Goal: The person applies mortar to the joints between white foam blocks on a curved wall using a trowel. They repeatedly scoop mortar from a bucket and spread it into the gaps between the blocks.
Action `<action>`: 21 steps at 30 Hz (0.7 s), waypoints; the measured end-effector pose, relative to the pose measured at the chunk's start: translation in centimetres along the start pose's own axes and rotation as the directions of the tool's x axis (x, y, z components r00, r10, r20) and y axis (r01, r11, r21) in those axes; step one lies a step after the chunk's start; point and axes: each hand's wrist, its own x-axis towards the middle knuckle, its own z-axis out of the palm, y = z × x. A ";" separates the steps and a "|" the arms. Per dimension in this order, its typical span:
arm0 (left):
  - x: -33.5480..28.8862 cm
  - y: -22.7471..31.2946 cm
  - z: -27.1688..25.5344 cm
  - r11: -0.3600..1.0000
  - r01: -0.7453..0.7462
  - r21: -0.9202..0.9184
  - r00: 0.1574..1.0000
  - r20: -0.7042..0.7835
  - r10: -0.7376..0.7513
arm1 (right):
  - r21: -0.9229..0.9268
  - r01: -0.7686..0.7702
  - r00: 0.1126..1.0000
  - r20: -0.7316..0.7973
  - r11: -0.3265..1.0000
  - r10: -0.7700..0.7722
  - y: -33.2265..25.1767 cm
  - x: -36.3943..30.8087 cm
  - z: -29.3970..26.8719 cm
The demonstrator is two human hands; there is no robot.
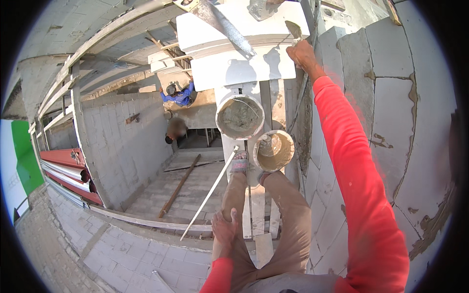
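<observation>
My right hand (302, 55) grips a small trowel (294, 31) at the right end of a stack of white blocks (273, 62). The trowel's blade points away from me. On my left knee rests my left hand (224, 227), fingers laid over the trouser cloth and holding nothing. A bucket of grey mortar (238, 116) stands between me and the blocks. Closer to my feet is a second bucket (280, 157), smeared with mortar, with a tool partly sunk inside it. Across the blocks lies a handsaw (222, 27) with a grey blade.
I stand on narrow planks (257, 210) high above a lower floor. A block wall (361, 112) rises along my right. A pale pole (210, 193) leans beside my left leg. Below on the left are a person in blue (181, 97) and another person (176, 128).
</observation>
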 end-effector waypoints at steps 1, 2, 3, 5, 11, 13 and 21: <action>0.1 0.0 0.0 0.999 -0.016 -0.050 0.999 -0.035 0.015 | -0.127 -0.040 0.999 -0.011 0.991 0.039 1.5 -2.2 0.1; 0.2 0.0 -0.1 0.993 -0.039 -0.114 0.999 -0.027 0.036 | -0.269 -0.001 0.993 -0.112 0.963 -0.030 3.6 -6.0 0.4; -0.2 -0.3 -0.5 0.983 -0.062 -0.174 0.998 -0.028 0.058 | -0.196 -0.141 0.990 -0.043 0.970 0.135 5.8 -10.1 0.3; -1.7 -0.7 -1.8 0.964 -0.115 -0.241 0.992 0.016 0.122 | -0.223 -0.428 0.883 0.103 0.876 0.458 10.3 -19.8 0.2; -9.9 -0.7 -10.1 0.922 -0.120 -0.368 0.855 0.434 0.284 | -0.246 -0.813 0.511 0.132 0.528 0.849 20.2 -52.8 -2.3; -12.9 -1.2 -13.0 0.939 -0.145 -0.313 0.855 0.437 0.278 | -0.131 -0.931 0.312 0.194 0.340 0.930 21.9 -60.7 -4.1; -12.3 -4.2 -16.9 0.890 -0.456 0.007 0.798 0.445 0.406 | -0.241 -0.736 0.587 0.237 0.632 0.774 21.4 -70.4 -7.5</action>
